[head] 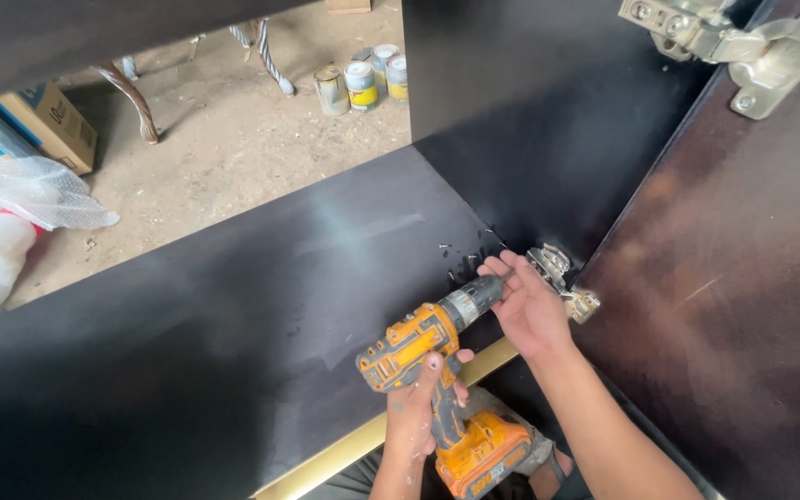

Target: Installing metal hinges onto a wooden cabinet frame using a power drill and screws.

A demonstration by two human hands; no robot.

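The grip of a yellow cordless drill (437, 370) is clasped by the left hand (418, 407), fingers wrapped tight, forearm raised from below. The drill's chuck is tilted toward a metal hinge (557, 278) at the cabinet corner. The right hand (525, 301) is laid there, fingers together, pinching the bit near the chuck.

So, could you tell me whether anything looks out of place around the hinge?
A few loose screws lie scattered on the dark panel beside the lower hinge, near the right hand; a pale dusty smear crosses the panel.
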